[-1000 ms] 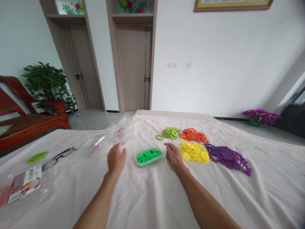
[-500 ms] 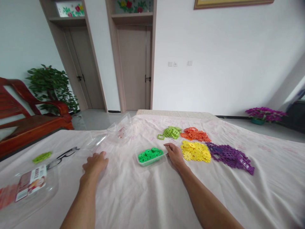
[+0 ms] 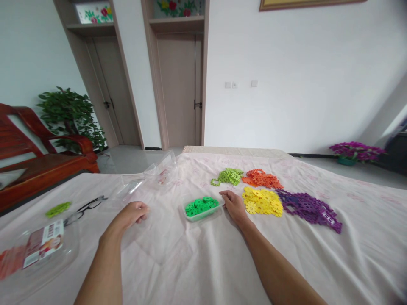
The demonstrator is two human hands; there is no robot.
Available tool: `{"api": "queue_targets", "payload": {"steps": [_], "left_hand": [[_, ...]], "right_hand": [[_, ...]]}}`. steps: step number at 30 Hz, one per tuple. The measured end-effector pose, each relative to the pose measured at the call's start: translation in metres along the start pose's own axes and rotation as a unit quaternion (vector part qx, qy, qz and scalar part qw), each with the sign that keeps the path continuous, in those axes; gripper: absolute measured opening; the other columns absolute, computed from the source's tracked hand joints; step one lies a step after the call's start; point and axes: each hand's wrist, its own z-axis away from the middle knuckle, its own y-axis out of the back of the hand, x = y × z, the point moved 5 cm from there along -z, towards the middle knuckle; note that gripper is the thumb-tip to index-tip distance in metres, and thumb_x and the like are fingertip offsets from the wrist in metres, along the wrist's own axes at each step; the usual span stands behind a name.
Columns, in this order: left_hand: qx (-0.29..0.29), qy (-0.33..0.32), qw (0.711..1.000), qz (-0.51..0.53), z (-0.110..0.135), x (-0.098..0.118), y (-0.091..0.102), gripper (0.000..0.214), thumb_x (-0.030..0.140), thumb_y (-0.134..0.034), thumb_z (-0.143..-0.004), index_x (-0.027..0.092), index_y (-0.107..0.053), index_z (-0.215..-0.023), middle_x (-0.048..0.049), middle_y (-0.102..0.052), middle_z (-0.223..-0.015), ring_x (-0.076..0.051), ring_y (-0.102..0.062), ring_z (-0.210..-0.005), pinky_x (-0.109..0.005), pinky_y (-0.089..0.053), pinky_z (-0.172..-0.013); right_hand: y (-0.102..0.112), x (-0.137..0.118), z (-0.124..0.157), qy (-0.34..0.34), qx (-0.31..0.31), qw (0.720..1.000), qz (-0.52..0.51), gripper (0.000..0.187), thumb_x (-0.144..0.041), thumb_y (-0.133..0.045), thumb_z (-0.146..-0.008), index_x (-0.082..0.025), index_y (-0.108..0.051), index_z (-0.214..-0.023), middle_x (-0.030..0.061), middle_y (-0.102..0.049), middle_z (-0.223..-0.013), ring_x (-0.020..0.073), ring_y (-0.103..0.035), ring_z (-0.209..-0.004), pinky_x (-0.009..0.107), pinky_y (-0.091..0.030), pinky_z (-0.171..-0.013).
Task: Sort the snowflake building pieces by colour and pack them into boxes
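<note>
A small clear plastic tub (image 3: 203, 216) stands on the tablecloth, with green notched plastic discs (image 3: 202, 205) inside. At its right end, my right hand (image 3: 233, 205) has thumb and fingers closed on the rim. My left hand (image 3: 132, 213) is left of the tub and apart from it. Its fingers are curled inward, and whatever may be in them does not show. Close to the right hand is a heap of yellow discs (image 3: 262, 202). Beyond my left hand lies a clear plastic lid or tray (image 3: 129, 187).
Light green (image 3: 229, 176), orange (image 3: 262, 179) and purple (image 3: 310, 209) pieces lie heaped at the right. To the left are eyeglasses (image 3: 85, 207), light green pieces (image 3: 59, 209) and a large labelled clear container (image 3: 68, 250) with orange-red pieces. Another clear container (image 3: 163, 169) stands further back.
My left hand has turned, and its fingers have curled in toward the right. My right hand stays at the tub's rim. The tub and heaps have kept their places.
</note>
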Motion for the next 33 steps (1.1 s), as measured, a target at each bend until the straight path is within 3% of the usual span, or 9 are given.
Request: {"api": "queue_targets", "payload": {"steps": [4, 8, 11, 14, 19, 25, 29, 33], "left_hand": [[-0.034, -0.017, 0.997, 0.066, 0.018, 0.022, 0.014, 0.039, 0.054, -0.069, -0.06, 0.017, -0.061, -0.072, 0.0007, -0.06, -0.058, -0.009, -0.043, -0.045, -0.019, -0.023, -0.044], [0.051, -0.025, 0.985, 0.161, 0.026, 0.046, 0.016, 0.048, 0.052, -0.069, -0.061, 0.016, -0.064, -0.094, -0.0008, -0.065, -0.066, -0.01, -0.053, -0.051, -0.018, -0.031, -0.047], [0.081, -0.016, 0.971, 0.226, 0.027, 0.064, -0.014, 0.051, 0.039, -0.064, -0.068, 0.016, -0.06, -0.113, -0.0052, -0.071, -0.08, -0.013, -0.063, -0.061, -0.02, -0.039, -0.053], [0.082, -0.03, 0.955, 0.283, 0.025, 0.077, -0.053, 0.058, 0.023, -0.057, -0.072, 0.017, -0.051, -0.13, -0.0089, -0.072, -0.097, -0.014, -0.069, -0.073, -0.021, -0.045, -0.061], [0.105, -0.031, 0.953, 0.283, 0.017, 0.07, -0.103, 0.06, 0.012, -0.055, -0.071, 0.013, -0.05, -0.131, -0.014, -0.067, -0.112, -0.015, -0.069, -0.079, -0.027, -0.05, -0.071], [0.126, -0.045, 0.934, 0.332, 0.015, 0.062, -0.13, 0.049, 0.01, -0.057, -0.072, 0.015, -0.058, -0.12, -0.0146, -0.057, -0.133, -0.022, -0.053, -0.125, -0.032, -0.039, -0.106], [0.102, -0.03, 0.916, 0.388, 0.019, 0.065, -0.14, 0.047, 0.014, -0.059, -0.073, 0.019, -0.057, -0.12, -0.0113, -0.058, -0.131, -0.021, -0.056, -0.121, -0.035, -0.041, -0.105], [0.074, -0.03, 0.9, 0.428, 0.024, 0.069, -0.144, 0.046, 0.026, -0.063, -0.076, 0.02, -0.056, -0.121, -0.0099, -0.064, -0.119, -0.02, -0.063, -0.106, -0.035, -0.047, -0.096]], "right_hand": [[0.0, -0.001, 0.001, -0.002, 0.0, 1.0, -0.004, 0.038, -0.038, -0.044, -0.083, -0.017, -0.07, -0.102, 0.0006, -0.066, -0.066, 0.0167, -0.062, -0.058, 0.028, -0.046, -0.062], [0.0, -0.003, 0.002, 0.003, 0.002, 1.0, -0.009, 0.037, -0.038, -0.045, -0.084, -0.018, -0.07, -0.102, -0.0004, -0.063, -0.062, 0.0166, -0.061, -0.057, 0.028, -0.045, -0.061], [0.001, -0.002, 0.002, -0.004, 0.007, 0.999, -0.039, 0.037, -0.041, -0.048, -0.084, -0.017, -0.069, -0.102, -0.0012, -0.059, -0.06, 0.0159, -0.058, -0.055, 0.027, -0.045, -0.058], [0.003, -0.002, 0.003, -0.009, 0.018, 0.995, -0.102, 0.042, -0.048, -0.047, -0.087, -0.016, -0.068, -0.105, 0.0023, -0.063, -0.073, 0.0141, -0.055, -0.057, 0.027, -0.045, -0.057], [0.004, -0.01, 0.008, -0.001, -0.011, 0.978, -0.209, 0.056, -0.06, -0.038, -0.092, -0.017, -0.065, -0.117, 0.0115, -0.068, -0.106, 0.0176, -0.058, -0.078, 0.028, -0.049, -0.064], [0.001, -0.022, 0.014, 0.025, -0.068, 0.981, -0.182, 0.057, -0.061, -0.037, -0.093, -0.021, -0.063, -0.125, 0.0132, -0.065, -0.12, 0.0247, -0.059, -0.102, 0.033, -0.052, -0.075], [-0.002, -0.019, 0.014, 0.053, -0.067, 0.986, -0.14, 0.05, -0.056, -0.047, -0.091, -0.023, -0.064, -0.124, 0.0137, -0.063, -0.125, 0.026, -0.059, -0.108, 0.035, -0.052, -0.081], [-0.004, -0.012, 0.011, 0.032, -0.057, 0.99, -0.121, 0.048, -0.053, -0.047, -0.091, -0.021, -0.066, -0.121, 0.0126, -0.068, -0.109, 0.0216, -0.063, -0.084, 0.03, -0.052, -0.066]]}}
